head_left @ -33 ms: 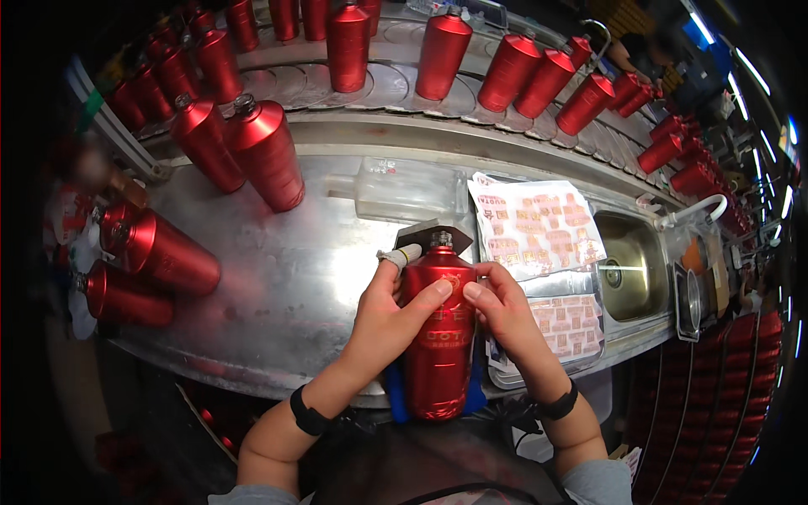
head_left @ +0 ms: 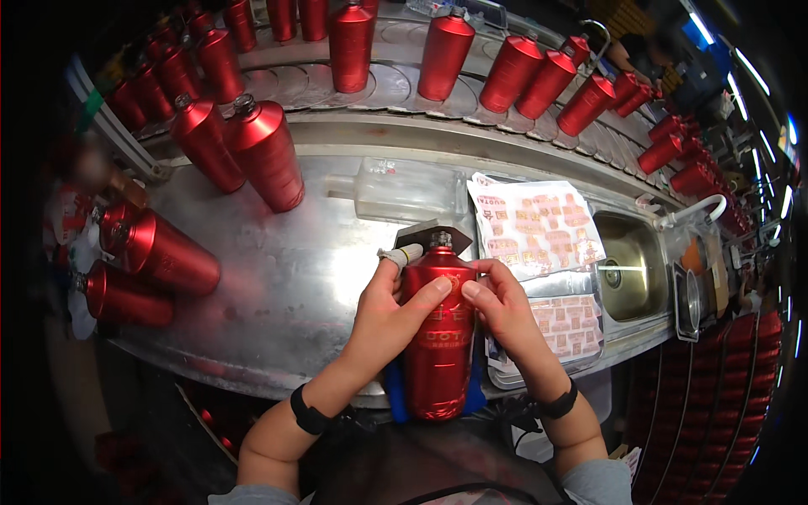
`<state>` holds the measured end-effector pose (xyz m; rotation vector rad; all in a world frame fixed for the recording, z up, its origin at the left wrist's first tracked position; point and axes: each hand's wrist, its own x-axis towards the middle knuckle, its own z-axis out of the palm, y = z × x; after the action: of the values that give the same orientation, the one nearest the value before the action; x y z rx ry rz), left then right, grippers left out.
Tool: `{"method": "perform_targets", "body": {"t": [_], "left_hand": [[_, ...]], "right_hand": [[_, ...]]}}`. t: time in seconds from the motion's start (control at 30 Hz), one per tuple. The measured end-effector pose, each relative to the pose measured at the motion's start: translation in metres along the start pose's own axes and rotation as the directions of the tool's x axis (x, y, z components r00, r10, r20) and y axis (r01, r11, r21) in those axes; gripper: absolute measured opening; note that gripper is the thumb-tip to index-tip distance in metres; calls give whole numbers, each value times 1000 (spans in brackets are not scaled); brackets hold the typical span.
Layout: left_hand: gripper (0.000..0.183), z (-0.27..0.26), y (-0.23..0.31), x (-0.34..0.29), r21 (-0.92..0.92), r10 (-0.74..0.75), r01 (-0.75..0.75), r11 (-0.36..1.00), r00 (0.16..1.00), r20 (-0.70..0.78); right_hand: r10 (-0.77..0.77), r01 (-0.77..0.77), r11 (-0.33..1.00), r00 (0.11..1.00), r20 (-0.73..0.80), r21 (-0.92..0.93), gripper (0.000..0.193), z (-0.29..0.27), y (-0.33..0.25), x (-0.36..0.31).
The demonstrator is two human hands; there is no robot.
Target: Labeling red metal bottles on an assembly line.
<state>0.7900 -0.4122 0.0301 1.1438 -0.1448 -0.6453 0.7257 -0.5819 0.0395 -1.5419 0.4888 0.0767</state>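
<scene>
A red metallic bottle point(head_left: 438, 353) lies lengthwise toward me at the near edge of the steel worktable point(head_left: 286, 278), its neck pointing away. My left hand point(head_left: 385, 316) grips its left side, a taped fingertip near the shoulder and the thumb pressing the front. On the bottle's right side my right hand point(head_left: 505, 316) rests with its fingers on the front face. A blue pad point(head_left: 396, 396) shows under the bottle.
Sheets of red-and-white stickers point(head_left: 539, 223) lie to the right, beside a small sink point(head_left: 631, 265). Two upright red bottles point(head_left: 265, 156) stand at the table's back left and two lie on their sides point(head_left: 164, 252). Several more ride a curved conveyor point(head_left: 438, 59) behind.
</scene>
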Motion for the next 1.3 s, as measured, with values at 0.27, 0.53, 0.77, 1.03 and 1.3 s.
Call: {"method": "perform_targets", "body": {"t": [0.27, 0.53, 0.77, 1.03, 1.3], "left_hand": [[48, -1, -12, 4, -76, 42, -44, 996, 999, -29], [50, 0, -4, 8, 19, 1, -1, 1000, 1000, -2], [87, -20, -13, -30, -84, -109, 117, 990, 990, 91], [88, -26, -16, -46, 55, -21, 13, 998, 989, 144], [82, -29, -19, -50, 61, 24, -33, 998, 988, 152]], "right_hand": [[-106, 105, 994, 994, -37, -38, 43, 7, 7, 7], [-113, 114, 993, 994, 3, -23, 35, 3, 9, 9], [313, -241, 792, 949, -33, 561, 37, -59, 19, 13], [-287, 286, 958, 946, -149, -28, 51, -6, -25, -40], [-702, 562, 431, 700, 128, -706, 19, 15, -71, 11]]}}
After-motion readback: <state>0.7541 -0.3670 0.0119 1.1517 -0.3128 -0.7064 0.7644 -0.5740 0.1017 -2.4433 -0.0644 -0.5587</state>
